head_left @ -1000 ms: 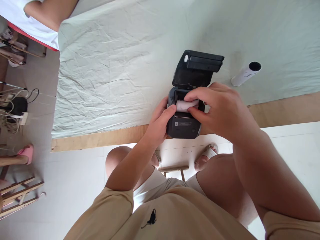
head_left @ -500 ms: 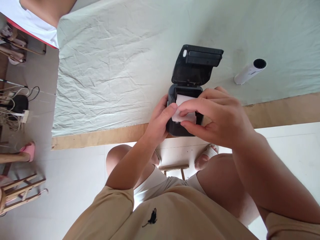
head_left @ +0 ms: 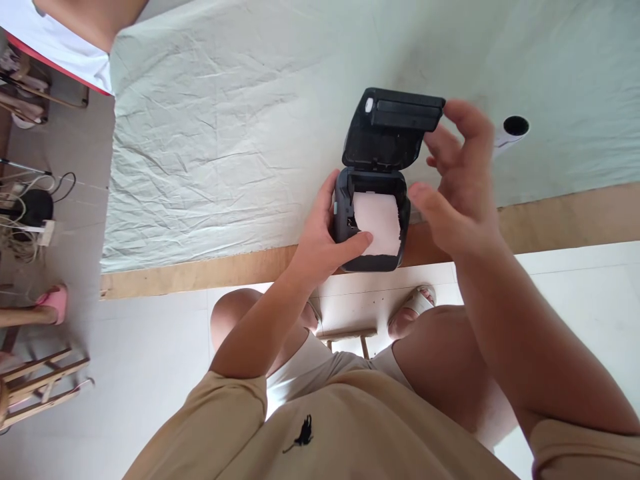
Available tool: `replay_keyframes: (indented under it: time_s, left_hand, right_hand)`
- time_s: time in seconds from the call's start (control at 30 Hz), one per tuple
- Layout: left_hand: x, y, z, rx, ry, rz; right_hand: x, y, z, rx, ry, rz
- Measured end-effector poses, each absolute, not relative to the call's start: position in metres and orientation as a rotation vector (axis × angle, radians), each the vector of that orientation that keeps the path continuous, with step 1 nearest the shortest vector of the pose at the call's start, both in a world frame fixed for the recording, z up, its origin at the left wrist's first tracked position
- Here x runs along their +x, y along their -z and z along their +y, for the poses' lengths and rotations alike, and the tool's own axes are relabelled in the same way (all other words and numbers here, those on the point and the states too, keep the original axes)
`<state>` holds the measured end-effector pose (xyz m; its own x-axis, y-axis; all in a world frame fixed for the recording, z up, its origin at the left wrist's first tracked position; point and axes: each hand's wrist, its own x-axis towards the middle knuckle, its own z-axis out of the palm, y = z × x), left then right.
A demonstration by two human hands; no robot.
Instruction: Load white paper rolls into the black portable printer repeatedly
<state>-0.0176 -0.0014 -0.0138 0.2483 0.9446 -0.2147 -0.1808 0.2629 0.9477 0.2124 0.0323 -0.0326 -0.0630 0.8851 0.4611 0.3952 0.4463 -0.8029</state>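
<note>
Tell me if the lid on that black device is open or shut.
Open: the lid stands swung up from the black device, leaving the white paper inside uncovered.

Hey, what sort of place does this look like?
Likely a shared indoor workroom, though I can't be sure: there's a cloth-covered table, another person's arm at its corner, and tangled cables on the tiled floor.
</note>
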Motion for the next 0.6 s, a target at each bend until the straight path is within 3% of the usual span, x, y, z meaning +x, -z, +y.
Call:
replay_keyframes:
  time_s: [0.2, 0.43, 0.6]
  left_hand:
    - [-0.018, 0.007, -0.005, 0.907, -0.927, 1.043]
    - [-0.015, 0.006, -0.003, 0.823, -0.973, 0.943]
    - [-0.011, -0.001, -0.004, 0.801, -0.922, 1.022]
  right_hand:
    - [0.212, 0.032, 0.034, -1.075, -0.715, -1.450]
    - [0.205, 0.030, 0.023, -1.090, -0.906, -1.783]
    - [0.208, 0.040, 0.026, -1.084, -0.824, -1.839]
